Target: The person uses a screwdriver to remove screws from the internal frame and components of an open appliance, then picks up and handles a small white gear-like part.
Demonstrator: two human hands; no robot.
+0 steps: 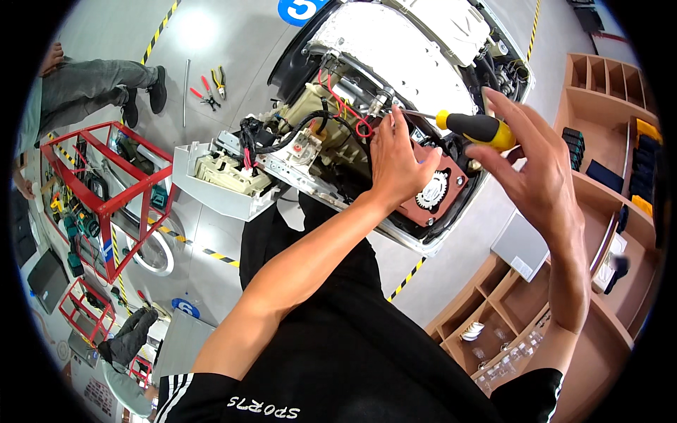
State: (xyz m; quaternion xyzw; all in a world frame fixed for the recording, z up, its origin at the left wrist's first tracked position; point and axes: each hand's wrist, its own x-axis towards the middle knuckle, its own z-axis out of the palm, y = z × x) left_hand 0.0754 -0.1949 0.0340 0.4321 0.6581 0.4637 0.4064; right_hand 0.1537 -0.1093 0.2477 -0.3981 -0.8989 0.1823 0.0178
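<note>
My right hand (539,151) holds a screwdriver (479,131) with a yellow and black handle, thumb and index finger on either side of it. Its thin shaft points left, toward the fingertips of my left hand (402,158). That hand reaches into an opened white appliance (384,35), which looks like a washing machine. Its fingers stretch toward a metal bracket, with the thumb spread apart; what the fingertips touch is hidden. Red and black wires (338,99) run beside them. Below the hand sits a reddish-brown plate (451,185) around a white toothed ring (431,192).
A detached grey-white panel (211,190) with wiring hangs at the appliance's left. Pliers (204,93) and a metal rod (187,92) lie on the floor. Red frame carts (106,204) with tools stand left, near other people. Wooden shelving (599,120) lines the right.
</note>
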